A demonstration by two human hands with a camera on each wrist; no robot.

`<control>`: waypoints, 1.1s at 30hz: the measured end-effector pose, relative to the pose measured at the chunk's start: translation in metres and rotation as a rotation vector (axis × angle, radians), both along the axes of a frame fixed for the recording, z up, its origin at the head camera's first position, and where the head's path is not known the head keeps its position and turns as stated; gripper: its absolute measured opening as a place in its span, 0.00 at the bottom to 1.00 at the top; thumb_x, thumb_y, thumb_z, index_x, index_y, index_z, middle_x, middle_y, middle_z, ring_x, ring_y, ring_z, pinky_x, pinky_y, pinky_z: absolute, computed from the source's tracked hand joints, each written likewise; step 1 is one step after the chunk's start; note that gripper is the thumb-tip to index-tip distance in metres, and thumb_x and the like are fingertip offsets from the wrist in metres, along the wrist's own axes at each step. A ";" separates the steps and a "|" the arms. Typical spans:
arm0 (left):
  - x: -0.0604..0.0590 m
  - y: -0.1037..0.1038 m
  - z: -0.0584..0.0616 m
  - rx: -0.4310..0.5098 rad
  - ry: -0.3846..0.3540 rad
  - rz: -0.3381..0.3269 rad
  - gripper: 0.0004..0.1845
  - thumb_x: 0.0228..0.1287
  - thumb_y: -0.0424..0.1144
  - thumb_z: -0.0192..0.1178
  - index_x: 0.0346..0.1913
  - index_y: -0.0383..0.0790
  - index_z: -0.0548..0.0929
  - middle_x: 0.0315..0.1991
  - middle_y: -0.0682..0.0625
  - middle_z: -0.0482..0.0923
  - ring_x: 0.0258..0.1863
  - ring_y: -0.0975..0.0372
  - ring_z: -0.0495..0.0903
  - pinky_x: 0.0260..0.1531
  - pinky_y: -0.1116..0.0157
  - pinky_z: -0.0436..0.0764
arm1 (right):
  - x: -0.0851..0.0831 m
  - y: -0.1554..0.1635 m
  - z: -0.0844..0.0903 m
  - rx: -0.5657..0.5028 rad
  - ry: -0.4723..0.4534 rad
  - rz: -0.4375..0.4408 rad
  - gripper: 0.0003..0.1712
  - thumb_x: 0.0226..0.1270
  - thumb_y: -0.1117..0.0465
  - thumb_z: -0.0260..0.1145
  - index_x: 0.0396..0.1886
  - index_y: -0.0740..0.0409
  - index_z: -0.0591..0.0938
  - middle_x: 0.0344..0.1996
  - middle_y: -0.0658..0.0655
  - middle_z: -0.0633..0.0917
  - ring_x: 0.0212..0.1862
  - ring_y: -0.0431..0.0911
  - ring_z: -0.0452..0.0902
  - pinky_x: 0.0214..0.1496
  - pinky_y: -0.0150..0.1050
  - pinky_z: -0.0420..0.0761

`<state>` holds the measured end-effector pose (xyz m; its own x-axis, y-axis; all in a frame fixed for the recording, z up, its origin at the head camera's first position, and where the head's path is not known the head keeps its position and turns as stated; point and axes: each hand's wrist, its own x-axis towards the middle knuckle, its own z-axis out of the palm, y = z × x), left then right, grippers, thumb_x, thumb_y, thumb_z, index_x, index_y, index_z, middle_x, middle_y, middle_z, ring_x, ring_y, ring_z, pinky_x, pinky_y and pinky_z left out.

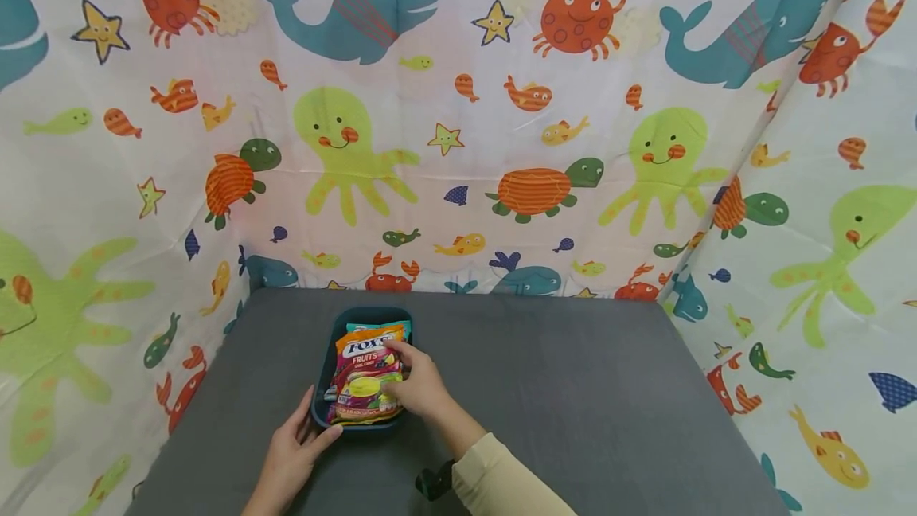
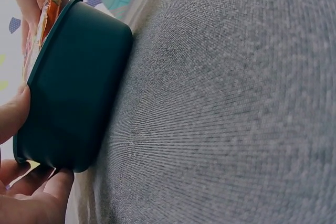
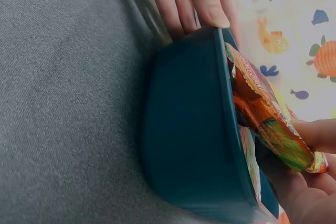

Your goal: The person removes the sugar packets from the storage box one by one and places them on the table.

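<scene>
**Two hands at a teal tub of candy bags**

A sea-creature curtain [image 1: 458,126] printed with whales, crabs, octopuses and turtles hangs behind and to both sides of the scene. Below it lies the grey tabletop [image 1: 573,388], covered in a woven fabric that the wrist views show close up.

Toward the left of the tabletop's middle stands a dark teal tub [image 1: 324,377], rectangular with rounded corners, resting flat. Candy bags are stacked inside it and rise above its rim; the top bag [image 1: 367,373], pink and orange with fruit printing, lies face up.

The left hand [image 1: 292,452] holds the tub's near left corner: the thumb lies along the near wall, and the right wrist view shows the fingers curled against the outer side up to the rim. The right hand [image 1: 419,387], in a cream sleeve [image 1: 501,480], rests on the top bag's right edge, its fingers and thumb pinching that edge of the bag, as the right wrist view shows.
</scene>
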<state>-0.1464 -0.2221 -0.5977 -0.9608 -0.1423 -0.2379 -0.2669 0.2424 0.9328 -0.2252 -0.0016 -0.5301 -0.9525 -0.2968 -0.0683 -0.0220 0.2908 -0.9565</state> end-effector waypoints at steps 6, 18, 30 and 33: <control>-0.004 0.003 0.002 -0.007 0.009 -0.007 0.58 0.59 0.57 0.71 0.82 0.49 0.44 0.81 0.37 0.46 0.78 0.44 0.54 0.66 0.55 0.71 | -0.004 0.010 0.005 -0.080 -0.027 0.008 0.40 0.61 0.70 0.74 0.71 0.45 0.74 0.62 0.58 0.81 0.47 0.47 0.84 0.48 0.48 0.90; 0.001 -0.001 0.004 0.003 0.019 -0.005 0.58 0.58 0.56 0.72 0.82 0.49 0.45 0.81 0.39 0.45 0.79 0.46 0.52 0.67 0.56 0.70 | -0.009 0.020 0.007 -0.204 -0.114 0.004 0.40 0.61 0.74 0.72 0.72 0.44 0.74 0.66 0.57 0.79 0.54 0.50 0.84 0.49 0.49 0.89; 0.002 0.001 0.003 0.025 0.021 -0.013 0.56 0.61 0.53 0.72 0.82 0.49 0.45 0.81 0.38 0.45 0.78 0.46 0.52 0.67 0.57 0.69 | -0.014 0.037 0.011 -0.265 -0.170 -0.031 0.40 0.63 0.75 0.69 0.72 0.44 0.74 0.69 0.59 0.76 0.56 0.52 0.82 0.47 0.48 0.89; 0.003 0.001 0.002 0.024 0.017 -0.010 0.56 0.61 0.53 0.72 0.82 0.49 0.44 0.81 0.38 0.44 0.78 0.46 0.52 0.67 0.56 0.69 | -0.017 0.040 0.012 -0.258 -0.184 -0.054 0.40 0.63 0.75 0.70 0.71 0.41 0.74 0.69 0.58 0.76 0.55 0.51 0.82 0.46 0.46 0.89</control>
